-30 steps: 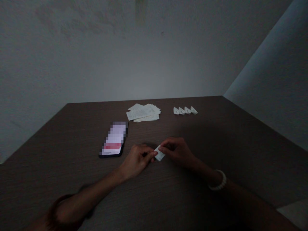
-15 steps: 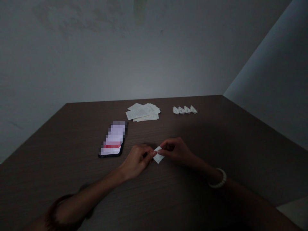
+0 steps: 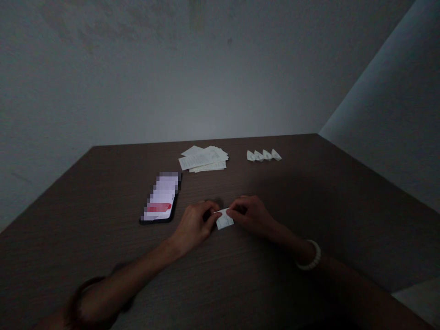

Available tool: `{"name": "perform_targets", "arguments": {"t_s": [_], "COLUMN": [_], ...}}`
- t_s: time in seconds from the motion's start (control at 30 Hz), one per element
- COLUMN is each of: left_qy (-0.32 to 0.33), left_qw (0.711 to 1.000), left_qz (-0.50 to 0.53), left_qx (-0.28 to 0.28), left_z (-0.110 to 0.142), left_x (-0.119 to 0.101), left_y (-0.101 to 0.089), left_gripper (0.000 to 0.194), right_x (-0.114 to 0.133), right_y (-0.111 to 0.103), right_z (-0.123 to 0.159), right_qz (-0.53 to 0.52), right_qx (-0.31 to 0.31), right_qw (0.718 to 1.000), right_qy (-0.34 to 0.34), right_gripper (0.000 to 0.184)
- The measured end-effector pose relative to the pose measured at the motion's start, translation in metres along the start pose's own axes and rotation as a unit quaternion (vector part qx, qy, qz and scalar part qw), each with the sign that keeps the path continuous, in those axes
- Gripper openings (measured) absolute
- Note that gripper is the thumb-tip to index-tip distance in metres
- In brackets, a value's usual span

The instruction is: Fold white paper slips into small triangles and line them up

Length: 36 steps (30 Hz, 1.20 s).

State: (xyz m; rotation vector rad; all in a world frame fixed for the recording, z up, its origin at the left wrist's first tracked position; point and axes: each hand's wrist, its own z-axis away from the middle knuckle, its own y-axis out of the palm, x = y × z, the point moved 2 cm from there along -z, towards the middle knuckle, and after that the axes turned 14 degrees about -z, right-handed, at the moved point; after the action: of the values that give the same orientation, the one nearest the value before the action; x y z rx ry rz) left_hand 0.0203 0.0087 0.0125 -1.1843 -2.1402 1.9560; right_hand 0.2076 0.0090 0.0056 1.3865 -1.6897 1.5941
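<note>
A small white piece of folded paper [image 3: 225,221] with faint print is held just above or on the table, in the middle of the view. My left hand [image 3: 196,223] pinches its upper left corner between thumb and fingers. At the upper right corner my right hand [image 3: 252,212] pinches it too, with its thumb on the near side. The fingertips behind the paper are partly hidden. A phone [image 3: 161,198] with a lit, blurred screen lies left of my left hand.
On the brown wooden table [image 3: 103,183], a loose pile of printed white paper pieces [image 3: 204,159] lies toward the back. Several small folded paper shapes [image 3: 264,156] stand in a row right of the pile. Behind the table rises a grey wall [image 3: 206,91].
The paper has turned from a diamond position, with a corner pointing toward me, to one with its straight edge toward me. Both hands still pinch it, and the fingers have shifted slightly.
</note>
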Motion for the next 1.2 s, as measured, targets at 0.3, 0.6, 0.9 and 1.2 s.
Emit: {"name": "perform_targets", "arguments": {"t_s": [0.3, 0.6, 0.9, 1.2], "left_qy": [0.089, 0.145, 0.137, 0.114], "left_qw": [0.994, 0.984, 0.986, 0.990], "left_qz": [-0.056, -0.103, -0.095, -0.086], "left_qx": [-0.021, -0.002, 0.010, -0.012], "left_z": [-0.007, 0.003, 0.000, 0.001], "left_x": [0.015, 0.008, 0.022, 0.023], "left_y": [0.004, 0.000, -0.005, 0.000], "left_gripper": [0.009, 0.016, 0.021, 0.012], "right_x": [0.005, 0.002, 0.006, 0.001], "right_y": [0.005, 0.006, 0.002, 0.003], "right_z": [0.006, 0.008, 0.008, 0.006], "right_qz": [0.137, 0.175, 0.172, 0.132], "right_qx": [0.016, 0.051, 0.072, 0.060], "right_qw": [0.987, 0.978, 0.975, 0.984], "right_qy": [-0.077, -0.106, -0.119, -0.100], "right_gripper": [0.012, 0.009, 0.014, 0.014]}}
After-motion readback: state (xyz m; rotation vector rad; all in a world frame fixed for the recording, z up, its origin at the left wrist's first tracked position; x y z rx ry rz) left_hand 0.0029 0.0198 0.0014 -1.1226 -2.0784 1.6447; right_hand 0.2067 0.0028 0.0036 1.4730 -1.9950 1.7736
